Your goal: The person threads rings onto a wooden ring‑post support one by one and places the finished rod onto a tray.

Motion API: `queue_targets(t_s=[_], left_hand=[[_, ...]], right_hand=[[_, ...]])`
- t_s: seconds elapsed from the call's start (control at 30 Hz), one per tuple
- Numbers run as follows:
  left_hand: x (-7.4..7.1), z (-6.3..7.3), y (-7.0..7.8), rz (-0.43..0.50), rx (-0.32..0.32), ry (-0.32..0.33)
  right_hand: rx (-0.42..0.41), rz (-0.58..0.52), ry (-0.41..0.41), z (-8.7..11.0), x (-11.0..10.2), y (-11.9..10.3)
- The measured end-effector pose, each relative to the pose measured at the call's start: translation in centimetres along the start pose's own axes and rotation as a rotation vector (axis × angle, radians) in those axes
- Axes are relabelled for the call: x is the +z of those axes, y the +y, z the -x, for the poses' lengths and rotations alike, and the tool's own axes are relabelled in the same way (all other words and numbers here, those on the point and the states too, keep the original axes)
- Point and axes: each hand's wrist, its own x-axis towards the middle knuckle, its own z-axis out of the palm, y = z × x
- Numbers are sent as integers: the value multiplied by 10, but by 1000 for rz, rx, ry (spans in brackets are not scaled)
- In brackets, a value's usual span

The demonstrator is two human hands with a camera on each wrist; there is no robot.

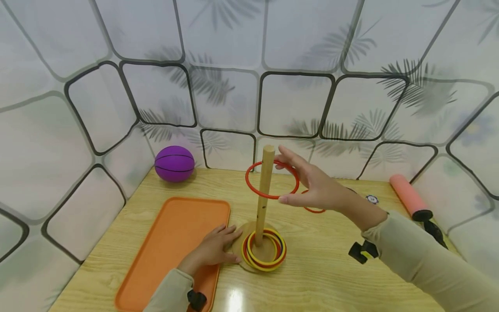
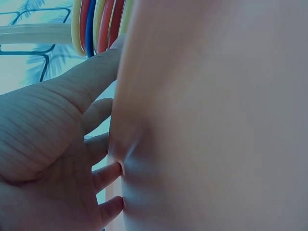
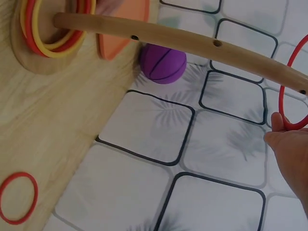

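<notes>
My right hand (image 1: 312,184) holds a red ring (image 1: 253,189) between thumb and fingers. That ring encircles the upper part of a wooden post (image 1: 262,212), a little below its top; the right wrist view shows the ring (image 3: 282,103) near the post's end. My left hand (image 1: 212,247) lies low with fingers stretched out, its fingertips at the edge of the round wooden base (image 1: 242,232). Around the foot of the post several yellow, red and blue rings (image 1: 265,266) are stacked. In the left wrist view the base's pale underside (image 2: 216,125) fills the right.
An orange tray (image 1: 183,225) lies under and beside my left forearm. Behind it sits a purple ball (image 1: 174,164). Another red ring (image 1: 315,211) lies on the table right of the post, partly behind my right hand. Farther right are a small round token (image 1: 372,199) and a pink cylinder (image 1: 409,195).
</notes>
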Motion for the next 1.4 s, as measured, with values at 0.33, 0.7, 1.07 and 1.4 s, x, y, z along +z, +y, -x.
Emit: queue_targets(t_s=[0.33,0.7,1.07,1.4], left_hand=[[-1,1,3,7,-9,-7],[0,0,0,-5,-10,-5],[0,0,3,4,-11,-7],[-1,1,4,-2,-7,-2]], right_hand=[[75,-93,3,24,40,36],[114,-69,35,48,71,74],[244,36,39,68,103,106],[256,96,108,80,124,126]])
